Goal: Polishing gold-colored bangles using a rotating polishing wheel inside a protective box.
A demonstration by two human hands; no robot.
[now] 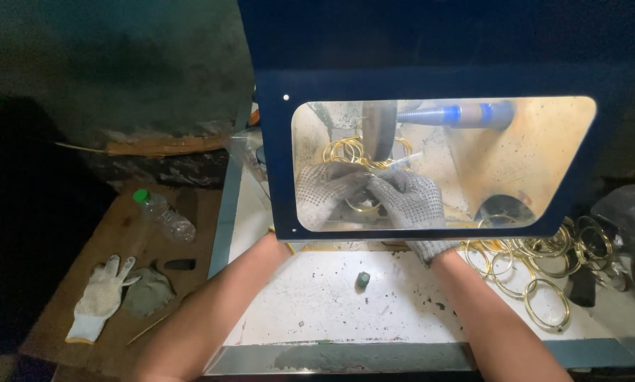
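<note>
Both my hands wear grey knit gloves and reach behind a clear window in a dark blue guard (275,177). My left hand (322,192) and my right hand (408,199) together grip a gold ring (363,206) just below a spinning polishing wheel (380,131). More gold rings (346,150) hang behind the wheel. A blue hose (459,114) runs to the right of the wheel.
A pile of several gold rings (544,269) lies on the white bench at the right. A small green object (363,279) sits on the white bench (317,304). On the wooden board to the left lie a plastic bottle (163,216), a white glove (102,296) and a grey cloth (148,291).
</note>
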